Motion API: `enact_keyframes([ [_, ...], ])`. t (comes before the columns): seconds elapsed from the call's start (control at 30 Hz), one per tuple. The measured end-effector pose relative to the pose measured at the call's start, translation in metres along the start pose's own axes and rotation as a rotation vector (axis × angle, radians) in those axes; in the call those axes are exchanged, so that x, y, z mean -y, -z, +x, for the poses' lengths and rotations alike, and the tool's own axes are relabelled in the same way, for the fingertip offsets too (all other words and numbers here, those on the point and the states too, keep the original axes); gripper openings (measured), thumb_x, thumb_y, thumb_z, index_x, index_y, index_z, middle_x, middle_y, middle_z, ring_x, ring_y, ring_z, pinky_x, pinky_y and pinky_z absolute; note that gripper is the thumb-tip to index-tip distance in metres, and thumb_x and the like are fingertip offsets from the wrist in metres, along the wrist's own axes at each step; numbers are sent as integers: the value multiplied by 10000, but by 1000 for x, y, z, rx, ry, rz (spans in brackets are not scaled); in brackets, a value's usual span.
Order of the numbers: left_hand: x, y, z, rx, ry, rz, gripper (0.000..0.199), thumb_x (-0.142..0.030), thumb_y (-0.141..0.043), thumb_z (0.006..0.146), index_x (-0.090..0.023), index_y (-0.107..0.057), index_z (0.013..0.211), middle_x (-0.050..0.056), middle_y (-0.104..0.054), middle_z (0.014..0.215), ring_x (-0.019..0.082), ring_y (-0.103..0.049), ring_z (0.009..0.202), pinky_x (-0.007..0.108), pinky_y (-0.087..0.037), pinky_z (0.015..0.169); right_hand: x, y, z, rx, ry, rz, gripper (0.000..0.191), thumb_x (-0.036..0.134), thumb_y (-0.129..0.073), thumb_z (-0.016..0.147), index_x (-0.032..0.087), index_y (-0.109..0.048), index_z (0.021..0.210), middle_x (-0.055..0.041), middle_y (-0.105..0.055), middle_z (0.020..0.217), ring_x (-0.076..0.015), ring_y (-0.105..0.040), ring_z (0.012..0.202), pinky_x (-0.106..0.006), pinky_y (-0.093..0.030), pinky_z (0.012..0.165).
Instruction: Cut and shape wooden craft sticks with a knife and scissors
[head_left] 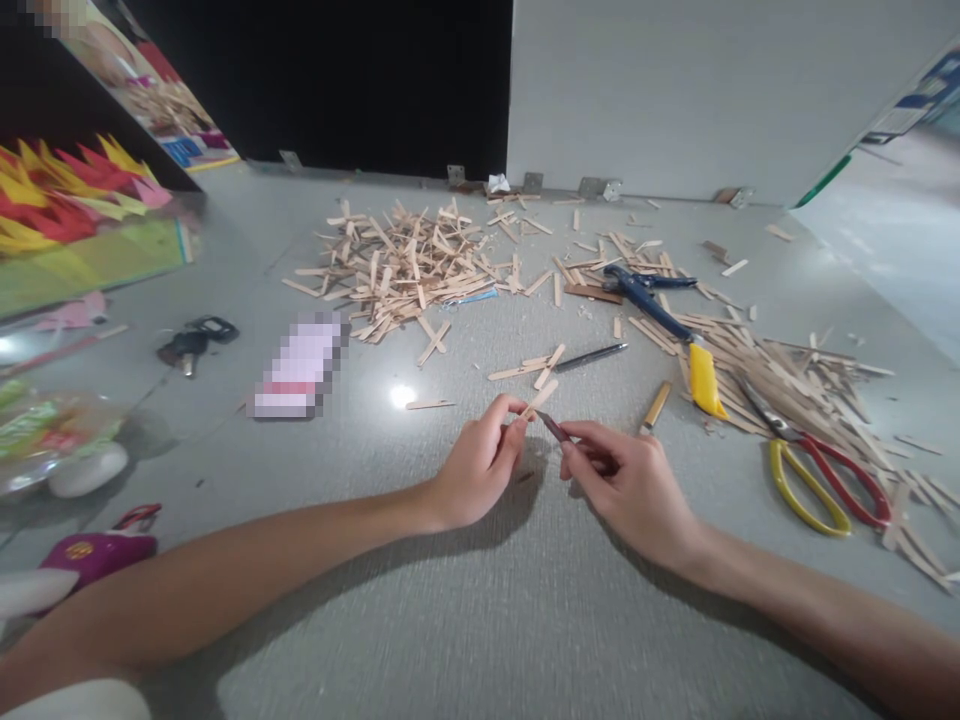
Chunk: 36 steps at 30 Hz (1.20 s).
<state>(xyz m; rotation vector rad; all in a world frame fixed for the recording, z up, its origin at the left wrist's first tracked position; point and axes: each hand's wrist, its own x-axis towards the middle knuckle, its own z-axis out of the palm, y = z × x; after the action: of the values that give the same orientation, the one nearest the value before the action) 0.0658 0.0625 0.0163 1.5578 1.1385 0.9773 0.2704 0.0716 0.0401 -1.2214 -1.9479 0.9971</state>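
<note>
In the middle of the head view, my left hand (476,470) pinches a pale wooden craft stick (544,394) between thumb and fingers. My right hand (637,485) is closed round a thin dark flat strip (553,427), perhaps a small file or blade; its tip meets or nearly meets the stick by my left fingertips. Just beyond the hands lie a few crossed craft stick pieces (517,369) and a dark pen (592,357). A short yellowish-brown piece (657,405) stands out behind my right hand.
Behind is a heap of craft sticks (405,260). At right lie blue-handled pliers (652,300) with a yellow grip end, scissors (810,475) and scattered sticks (750,370). Keys (187,345), a blurred pinkish rectangle (300,365) and a purple pouch (97,560) are at left.
</note>
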Motion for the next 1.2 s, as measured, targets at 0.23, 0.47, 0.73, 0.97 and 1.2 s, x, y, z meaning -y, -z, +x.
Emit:
enact_keyframes([
  [0.23, 3, -2, -1, -25, -7, 59, 290, -481, -369, 1116, -239, -462, 985, -109, -444, 564, 119, -424, 471, 236, -327, 503, 2, 0, 0, -8, 0, 11, 299, 325, -573, 987, 151, -809, 1046, -14, -722, 617, -115, -590, 482, -206, -477, 494],
  [0.47, 3, -2, -1, -4, -8, 46, 291, -474, -367, 1114, -246, -453, 955, -113, -423, 557, 111, -375, 446, 225, -284, 467, 1, 1, 3, 24, -20, 25, 308, 328, -565, 987, 152, -812, 1044, -11, -702, 612, -117, -594, 496, -209, -465, 498],
  [0.73, 1, -1, 1, -62, 36, 77, 316, -448, -408, 1085, -214, -558, 937, -81, -448, 586, 117, -400, 500, 246, -300, 517, -6, 1, 7, 96, -101, 113, 325, 368, -577, 988, 153, -811, 1057, -25, -717, 653, -135, -633, 534, -226, -495, 502],
  [0.97, 3, 1, 5, -28, 141, -119, 351, -507, -435, 1065, -220, -549, 898, -80, -391, 600, 123, -368, 517, 247, -309, 512, -22, 3, 13, 41, 131, -29, 307, 303, -576, 1014, 145, -833, 1067, -41, -782, 703, -147, -702, 597, -238, -584, 592],
  [1.2, 3, 1, 6, -58, 159, -90, 360, -517, -462, 1040, -233, -505, 822, -71, -370, 604, 125, -355, 527, 249, -289, 509, -41, 5, 15, -15, 451, -278, 318, 228, -546, 1079, 143, -819, 1217, -65, -839, 821, -153, -740, 602, -247, -601, 595],
])
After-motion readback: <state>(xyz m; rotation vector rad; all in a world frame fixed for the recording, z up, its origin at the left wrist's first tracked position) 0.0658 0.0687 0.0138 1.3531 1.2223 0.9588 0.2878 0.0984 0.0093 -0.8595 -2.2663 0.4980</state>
